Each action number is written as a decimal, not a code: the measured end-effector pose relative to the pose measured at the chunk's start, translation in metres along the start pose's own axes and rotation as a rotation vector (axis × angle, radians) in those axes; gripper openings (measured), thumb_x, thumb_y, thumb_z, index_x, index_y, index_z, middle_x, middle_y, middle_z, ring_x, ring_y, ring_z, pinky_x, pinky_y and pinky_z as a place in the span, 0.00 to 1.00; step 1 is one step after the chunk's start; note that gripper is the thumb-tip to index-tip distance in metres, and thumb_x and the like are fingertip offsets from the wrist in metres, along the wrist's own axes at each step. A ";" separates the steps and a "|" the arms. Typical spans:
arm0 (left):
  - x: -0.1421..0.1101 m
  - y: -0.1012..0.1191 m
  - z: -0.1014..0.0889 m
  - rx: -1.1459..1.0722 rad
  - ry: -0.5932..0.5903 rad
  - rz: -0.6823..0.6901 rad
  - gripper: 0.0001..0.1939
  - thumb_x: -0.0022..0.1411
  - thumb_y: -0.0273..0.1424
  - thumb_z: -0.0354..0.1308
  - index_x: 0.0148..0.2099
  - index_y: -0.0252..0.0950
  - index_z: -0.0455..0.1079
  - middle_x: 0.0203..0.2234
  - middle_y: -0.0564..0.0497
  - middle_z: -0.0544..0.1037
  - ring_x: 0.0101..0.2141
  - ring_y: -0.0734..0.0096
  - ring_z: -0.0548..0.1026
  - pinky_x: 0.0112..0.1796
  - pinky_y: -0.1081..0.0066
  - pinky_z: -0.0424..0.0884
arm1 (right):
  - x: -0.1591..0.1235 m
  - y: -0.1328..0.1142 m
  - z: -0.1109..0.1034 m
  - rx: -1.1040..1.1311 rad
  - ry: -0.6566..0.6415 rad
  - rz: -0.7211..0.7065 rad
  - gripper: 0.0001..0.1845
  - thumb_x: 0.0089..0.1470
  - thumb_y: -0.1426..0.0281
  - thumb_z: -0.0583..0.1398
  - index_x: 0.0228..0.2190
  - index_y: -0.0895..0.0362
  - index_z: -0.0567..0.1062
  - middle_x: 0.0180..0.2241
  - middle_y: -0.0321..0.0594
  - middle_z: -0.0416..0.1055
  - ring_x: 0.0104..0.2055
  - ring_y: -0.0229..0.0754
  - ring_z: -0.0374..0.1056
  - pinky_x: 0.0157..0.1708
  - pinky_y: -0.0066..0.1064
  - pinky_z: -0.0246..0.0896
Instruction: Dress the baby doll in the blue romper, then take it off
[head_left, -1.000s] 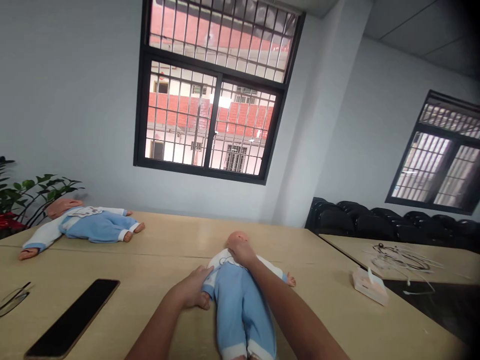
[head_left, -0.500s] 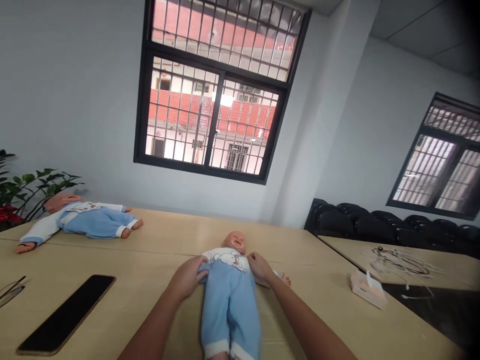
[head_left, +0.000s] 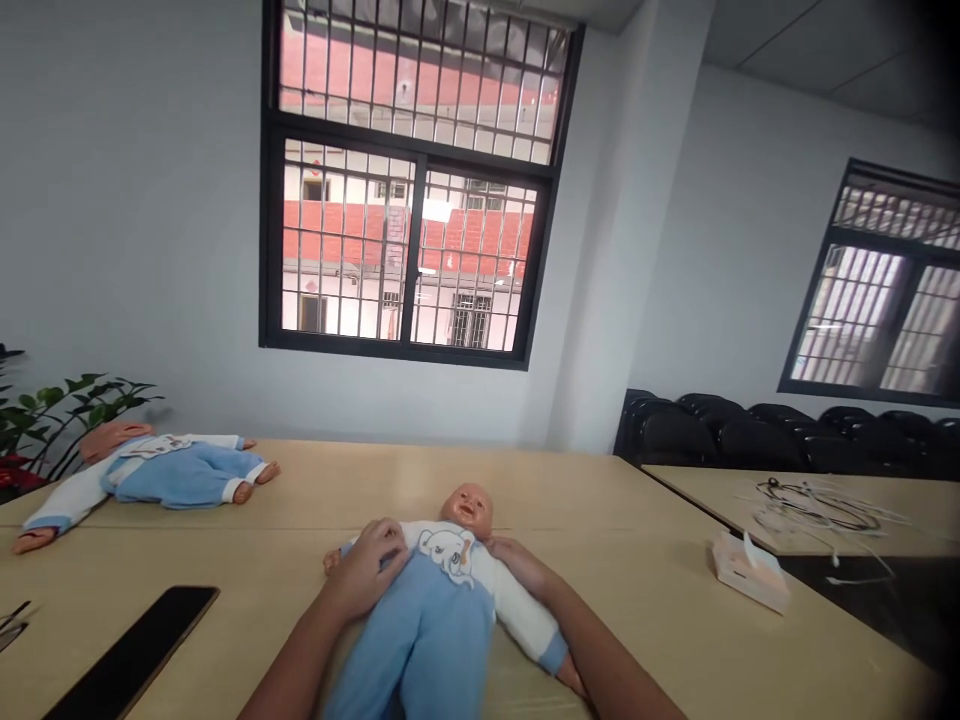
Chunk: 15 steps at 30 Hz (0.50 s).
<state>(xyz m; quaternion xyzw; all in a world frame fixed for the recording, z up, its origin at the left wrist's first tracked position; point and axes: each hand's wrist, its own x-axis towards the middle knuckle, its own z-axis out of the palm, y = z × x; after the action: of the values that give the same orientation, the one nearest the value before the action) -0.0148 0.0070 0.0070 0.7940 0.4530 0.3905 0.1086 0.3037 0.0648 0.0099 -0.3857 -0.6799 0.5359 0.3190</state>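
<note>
Doll (head_left: 446, 625) lies on its back on the table (head_left: 660, 620), between the two hands, its head beyond them and its blue legs reaching back between the forearms. The left hand (head_left: 371, 565) rests half open on the doll's side and arm, fingers bent and thumb apart; whether it grips any cloth, I cannot tell. The right hand (head_left: 521, 568) has its fingers together, slightly bent, the tips touching the doll by the neck and shoulder; whether they pinch anything I cannot tell either. A white animal patch (head_left: 448, 555) sits on the chest between the hands. The sleeve (head_left: 521, 610) on the right hand's side runs back beside that forearm.

Well left of the left hand and farther out lies a second doll (head_left: 180, 475), face up, with a plant (head_left: 71, 405) behind it. A phone (head_left: 135, 655) lies left of the left hand, nearer the person, and glasses (head_left: 11, 630) lie farther left. Right of the right hand stands a tissue box (head_left: 750, 575); farther right, cables (head_left: 825, 508) lie on another table. Black chairs (head_left: 679, 435) stand beyond, and a barred window (head_left: 416, 260) is past both hands.
</note>
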 end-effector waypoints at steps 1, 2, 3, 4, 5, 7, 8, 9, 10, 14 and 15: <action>0.004 0.004 -0.001 0.006 0.044 0.014 0.16 0.72 0.41 0.50 0.42 0.40 0.76 0.46 0.45 0.77 0.50 0.59 0.73 0.54 0.60 0.68 | -0.001 0.002 -0.001 0.044 0.001 -0.025 0.23 0.51 0.53 0.64 0.39 0.57 0.81 0.45 0.47 0.79 0.48 0.55 0.73 0.51 0.42 0.64; 0.011 0.010 -0.002 0.005 0.071 0.029 0.15 0.71 0.41 0.51 0.46 0.41 0.76 0.48 0.45 0.77 0.53 0.58 0.72 0.56 0.60 0.67 | -0.002 0.004 -0.003 0.090 -0.003 -0.040 0.22 0.51 0.53 0.64 0.39 0.57 0.82 0.44 0.46 0.80 0.48 0.54 0.73 0.51 0.42 0.64; 0.019 0.019 -0.003 0.000 0.069 0.045 0.15 0.71 0.40 0.51 0.50 0.42 0.75 0.50 0.45 0.77 0.54 0.58 0.71 0.57 0.59 0.66 | -0.002 0.006 -0.005 0.128 -0.004 -0.045 0.20 0.51 0.54 0.64 0.38 0.57 0.82 0.42 0.46 0.80 0.46 0.54 0.73 0.51 0.42 0.64; 0.029 0.029 -0.002 -0.009 0.035 0.066 0.15 0.71 0.40 0.51 0.52 0.43 0.74 0.51 0.45 0.77 0.55 0.59 0.71 0.58 0.60 0.66 | -0.002 0.008 -0.007 0.145 0.002 -0.047 0.20 0.51 0.54 0.64 0.37 0.57 0.82 0.41 0.45 0.80 0.45 0.53 0.73 0.50 0.42 0.65; 0.040 0.040 0.000 -0.016 -0.029 0.096 0.15 0.71 0.40 0.51 0.54 0.43 0.74 0.51 0.46 0.78 0.54 0.60 0.72 0.57 0.61 0.66 | -0.002 0.010 -0.009 0.153 0.008 -0.051 0.19 0.51 0.55 0.64 0.37 0.57 0.82 0.41 0.45 0.80 0.45 0.53 0.73 0.49 0.42 0.65; 0.064 0.064 0.010 -0.007 -0.204 0.160 0.16 0.71 0.39 0.52 0.56 0.45 0.73 0.52 0.48 0.79 0.53 0.60 0.74 0.56 0.62 0.67 | -0.003 0.013 -0.012 0.159 0.014 -0.072 0.20 0.51 0.55 0.64 0.38 0.57 0.82 0.41 0.45 0.80 0.45 0.53 0.73 0.49 0.42 0.65; 0.076 0.075 0.019 0.012 -0.292 0.189 0.17 0.71 0.38 0.51 0.58 0.45 0.73 0.53 0.49 0.79 0.54 0.60 0.74 0.55 0.63 0.68 | -0.003 0.014 -0.012 0.168 0.011 -0.088 0.21 0.52 0.54 0.65 0.39 0.58 0.82 0.42 0.46 0.80 0.46 0.54 0.73 0.50 0.43 0.64; 0.087 0.084 0.029 0.042 -0.375 0.215 0.17 0.72 0.38 0.50 0.58 0.44 0.72 0.54 0.48 0.79 0.53 0.60 0.74 0.55 0.63 0.69 | -0.003 0.016 -0.012 0.184 0.006 -0.102 0.22 0.52 0.54 0.65 0.40 0.58 0.82 0.43 0.46 0.80 0.47 0.54 0.73 0.52 0.43 0.64; 0.097 0.091 0.040 0.075 -0.448 0.232 0.18 0.72 0.37 0.48 0.58 0.43 0.73 0.54 0.48 0.79 0.53 0.60 0.75 0.54 0.64 0.69 | -0.004 0.017 -0.012 0.205 0.002 -0.112 0.22 0.51 0.54 0.66 0.41 0.58 0.82 0.44 0.46 0.80 0.48 0.54 0.72 0.53 0.44 0.63; 0.120 0.097 0.083 0.140 -0.576 0.231 0.21 0.73 0.34 0.42 0.57 0.40 0.73 0.54 0.46 0.79 0.53 0.60 0.76 0.53 0.63 0.70 | -0.004 0.025 -0.010 0.293 0.039 -0.100 0.28 0.45 0.54 0.70 0.45 0.57 0.80 0.48 0.48 0.79 0.51 0.54 0.73 0.58 0.49 0.59; 0.123 0.095 0.090 0.148 -0.580 0.220 0.20 0.73 0.34 0.43 0.57 0.40 0.73 0.54 0.45 0.79 0.53 0.59 0.76 0.54 0.62 0.70 | -0.004 0.027 -0.010 0.293 0.054 -0.095 0.29 0.44 0.54 0.71 0.46 0.56 0.80 0.49 0.48 0.79 0.52 0.55 0.72 0.59 0.49 0.58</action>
<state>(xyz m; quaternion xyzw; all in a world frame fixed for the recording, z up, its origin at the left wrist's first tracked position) 0.1449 0.0684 0.0605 0.9223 0.3417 0.1229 0.1321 0.3192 0.0700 -0.0138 -0.3166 -0.6030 0.6031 0.4152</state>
